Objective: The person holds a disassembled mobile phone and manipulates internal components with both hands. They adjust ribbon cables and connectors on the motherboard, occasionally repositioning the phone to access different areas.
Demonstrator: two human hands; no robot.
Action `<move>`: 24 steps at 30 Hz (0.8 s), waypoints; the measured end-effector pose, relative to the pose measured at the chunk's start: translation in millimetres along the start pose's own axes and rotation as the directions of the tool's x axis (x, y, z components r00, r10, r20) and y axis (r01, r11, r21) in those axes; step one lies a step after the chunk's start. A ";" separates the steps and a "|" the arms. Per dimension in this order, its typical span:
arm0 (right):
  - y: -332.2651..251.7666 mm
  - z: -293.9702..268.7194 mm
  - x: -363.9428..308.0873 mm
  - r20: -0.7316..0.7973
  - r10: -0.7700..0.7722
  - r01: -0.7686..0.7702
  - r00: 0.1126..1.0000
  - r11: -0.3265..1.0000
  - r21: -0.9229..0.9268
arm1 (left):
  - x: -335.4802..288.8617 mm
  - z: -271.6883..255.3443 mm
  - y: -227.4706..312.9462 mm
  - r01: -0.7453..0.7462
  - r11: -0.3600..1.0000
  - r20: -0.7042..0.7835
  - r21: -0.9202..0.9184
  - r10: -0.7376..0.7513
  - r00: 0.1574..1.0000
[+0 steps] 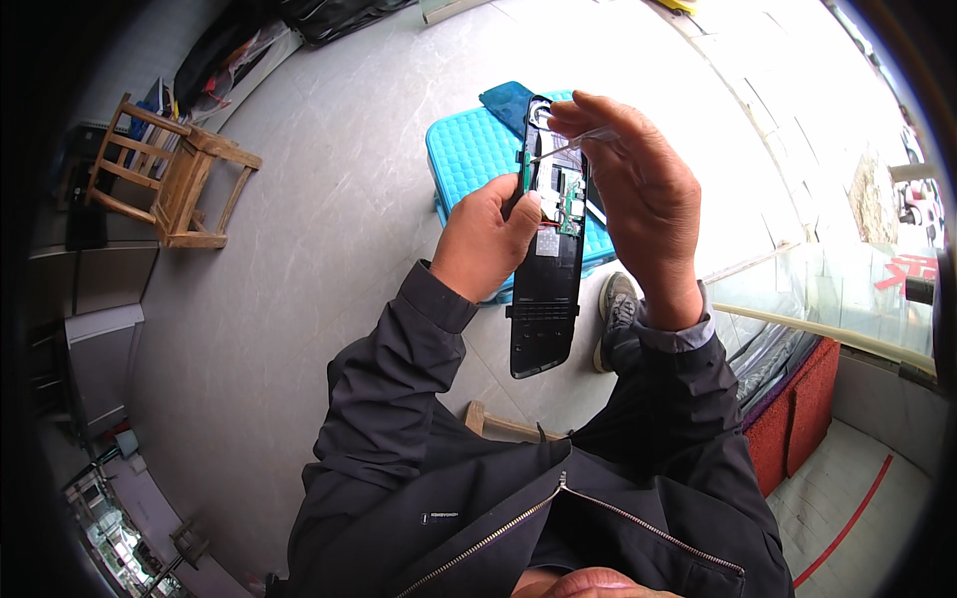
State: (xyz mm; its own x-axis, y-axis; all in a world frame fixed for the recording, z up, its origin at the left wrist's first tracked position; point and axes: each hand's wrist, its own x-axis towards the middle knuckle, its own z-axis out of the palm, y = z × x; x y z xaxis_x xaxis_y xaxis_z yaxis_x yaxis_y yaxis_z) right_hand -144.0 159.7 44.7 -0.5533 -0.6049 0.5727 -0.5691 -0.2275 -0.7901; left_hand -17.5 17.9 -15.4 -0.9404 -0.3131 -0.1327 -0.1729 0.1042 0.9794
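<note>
My left hand (483, 239) is closed around the left edge of a long black plastic casing (543, 309), its thumb on the inner side. The casing is tilted up, its inside facing me, with a green circuit board (571, 204), white parts and thin wires in its far half. My right hand (648, 189) is closed on a screwdriver (560, 151) with a clear handle. The thin shaft points left, its tip by a narrow green board (527, 171) at the casing's left edge. Behind the casing stands a light-blue stool (464, 149) with a quilted-looking top.
A dark-blue translucent piece (506, 105) lies at the stool's far edge. A small wooden chair (184, 189) stands at left. My shoe (618, 309) is right of the stool. Red mats (797, 414) and a glass panel (827, 299) are at right.
</note>
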 end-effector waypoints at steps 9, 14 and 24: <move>-9.1 -8.4 -1.1 -0.064 -0.020 0.011 0.998 0.989 -0.144 | 2.1 5.0 -3.0 -0.047 0.998 -0.043 -0.035 0.046 0.998; 0.8 -2.2 -1.3 -0.002 0.050 -0.046 0.999 0.911 -0.410 | 0.5 3.7 -0.1 -0.049 0.998 -0.030 -0.046 0.048 0.998; 17.4 6.6 -13.0 0.118 0.119 -0.034 0.986 0.830 -0.557 | 0.0 12.9 -1.4 -0.079 0.986 -0.044 -0.150 0.073 0.996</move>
State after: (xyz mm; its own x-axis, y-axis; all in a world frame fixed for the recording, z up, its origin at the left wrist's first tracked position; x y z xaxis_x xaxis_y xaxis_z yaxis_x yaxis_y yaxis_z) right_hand -142.7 158.5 22.1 -0.5414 -0.7138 0.4443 -0.7925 0.2567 -0.5532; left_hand -21.0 30.0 -18.7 -0.9368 -0.3457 -0.0538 -0.0521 -0.0142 0.9985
